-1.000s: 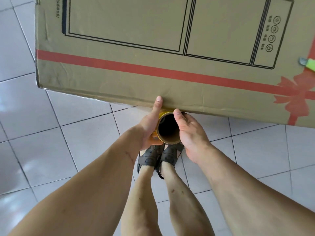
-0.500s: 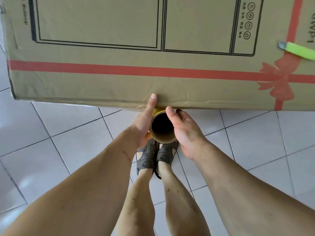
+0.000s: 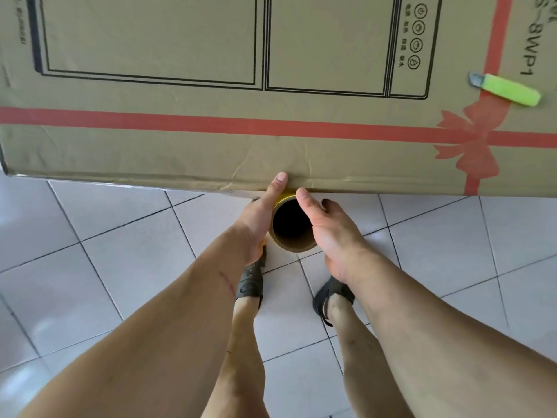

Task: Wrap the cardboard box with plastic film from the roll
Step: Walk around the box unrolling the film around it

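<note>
A large brown cardboard box with black line drawings and a printed red ribbon fills the top of the head view. I look down the hollow cardboard core of the film roll, held upright against the box's near edge. My left hand grips the roll from the left, thumb up against the box edge. My right hand grips it from the right, thumb over the rim. Any plastic film on the box is too clear to make out.
A green utility knife lies on top of the box at the right. Below are my two legs in dark sandals on a white tiled floor.
The box has slid left in view, bringing the knife and red bow further in. My right foot has stepped out to the right. Both hands stay on the roll.
</note>
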`<state>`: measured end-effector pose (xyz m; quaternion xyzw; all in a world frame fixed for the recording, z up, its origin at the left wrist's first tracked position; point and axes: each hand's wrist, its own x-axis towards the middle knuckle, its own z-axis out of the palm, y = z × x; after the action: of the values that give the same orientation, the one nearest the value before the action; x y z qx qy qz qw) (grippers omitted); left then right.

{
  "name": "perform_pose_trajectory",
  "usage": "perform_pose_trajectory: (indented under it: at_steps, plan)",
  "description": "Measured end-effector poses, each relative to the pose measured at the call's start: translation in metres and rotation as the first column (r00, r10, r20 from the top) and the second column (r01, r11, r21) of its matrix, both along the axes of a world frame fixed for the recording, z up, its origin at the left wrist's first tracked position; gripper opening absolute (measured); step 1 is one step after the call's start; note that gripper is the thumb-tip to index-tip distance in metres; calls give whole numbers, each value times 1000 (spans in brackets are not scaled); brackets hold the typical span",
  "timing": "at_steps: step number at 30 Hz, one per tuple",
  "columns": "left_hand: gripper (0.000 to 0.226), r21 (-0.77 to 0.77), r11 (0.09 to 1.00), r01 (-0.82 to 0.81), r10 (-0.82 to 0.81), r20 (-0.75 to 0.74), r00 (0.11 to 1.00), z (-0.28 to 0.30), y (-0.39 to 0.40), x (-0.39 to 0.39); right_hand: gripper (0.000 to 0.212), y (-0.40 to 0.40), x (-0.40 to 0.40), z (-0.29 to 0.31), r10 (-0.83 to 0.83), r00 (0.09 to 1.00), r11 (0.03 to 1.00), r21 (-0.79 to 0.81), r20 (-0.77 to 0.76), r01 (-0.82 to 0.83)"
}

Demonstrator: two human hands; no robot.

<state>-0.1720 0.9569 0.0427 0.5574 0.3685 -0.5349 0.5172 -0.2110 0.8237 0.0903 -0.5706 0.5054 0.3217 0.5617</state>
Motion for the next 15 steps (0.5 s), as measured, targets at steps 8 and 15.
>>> perform_pose_trajectory:
  at_steps: [8,15]
  plan:
    - [133,-89,994,-61,54,-70,996,19,-34,-26,71,-35,-12,2,99,994,995,-36,38,-98]
    - [98,3,994,-108,107,62,992,22,-64,-15,80,-63,-14,-2,73,997,993,92,26,-75]
